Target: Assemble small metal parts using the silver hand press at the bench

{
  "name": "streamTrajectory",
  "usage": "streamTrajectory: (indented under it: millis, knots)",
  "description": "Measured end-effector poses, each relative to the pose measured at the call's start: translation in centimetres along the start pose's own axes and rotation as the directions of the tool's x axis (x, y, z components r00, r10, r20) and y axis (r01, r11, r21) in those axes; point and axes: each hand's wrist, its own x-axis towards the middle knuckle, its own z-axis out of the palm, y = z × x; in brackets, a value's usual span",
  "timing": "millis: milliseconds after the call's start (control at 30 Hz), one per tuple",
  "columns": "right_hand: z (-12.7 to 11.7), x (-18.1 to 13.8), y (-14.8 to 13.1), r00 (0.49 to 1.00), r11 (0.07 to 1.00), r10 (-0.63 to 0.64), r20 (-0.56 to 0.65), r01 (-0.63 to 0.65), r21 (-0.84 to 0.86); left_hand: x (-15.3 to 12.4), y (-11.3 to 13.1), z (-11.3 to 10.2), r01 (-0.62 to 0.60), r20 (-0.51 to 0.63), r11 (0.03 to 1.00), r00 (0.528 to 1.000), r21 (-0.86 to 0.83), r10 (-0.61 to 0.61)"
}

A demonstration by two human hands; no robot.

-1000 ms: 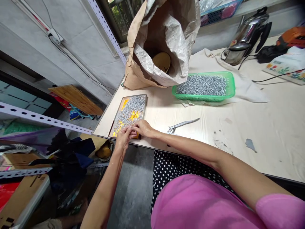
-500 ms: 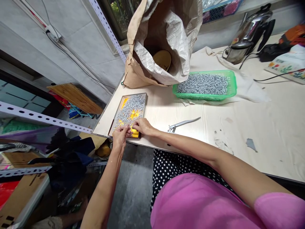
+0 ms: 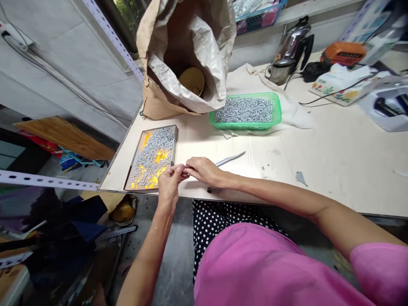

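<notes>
My left hand and my right hand meet fingertip to fingertip over the table's front edge, both pinched on a small metal piece that is too small to name. Just left of them lies a flat framed tray with a yellow floor, covered in several small silver pieces. Metal pliers lie on the table behind my right hand, partly hidden by it.
A green basket full of silver pieces stands further back, next to a big open paper sack. A steel kettle, cables and boxes sit at the back right. Perforated metal shelf rails and clutter lie left of the table.
Both hands have left the tray's near corner and drawn right, off the tray, still pinched together. The camera has swung right.
</notes>
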Motion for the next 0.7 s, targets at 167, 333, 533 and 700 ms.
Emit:
streamTrajectory:
  millis: [167,333,533,700]
  knots:
    - [-1.7,-3.6,1.4,0.994,0.978,0.063,-0.087,-0.079,-0.193,-1.0,-2.3,3.8,0.127,0.085,0.979,0.99,-0.158,-0.115]
    - [-2.6,-6.2,2.1,0.998,0.958,0.063,-0.008,-0.063,-0.28,-2.5,-3.7,5.5,-0.001,0.076,1.0,0.997,0.025,-0.001]
    - [-3.7,-9.0,2.5,0.994,0.955,0.103,-0.021,-0.104,-0.279,-2.2,-3.5,4.5,-0.124,0.142,0.897,0.987,0.423,0.07]
    - [-5.5,-13.1,3.8,0.991,0.921,0.13,-0.015,-0.126,-0.368,-0.6,-3.4,3.1,-0.017,0.209,0.728,0.962,0.685,-0.175]
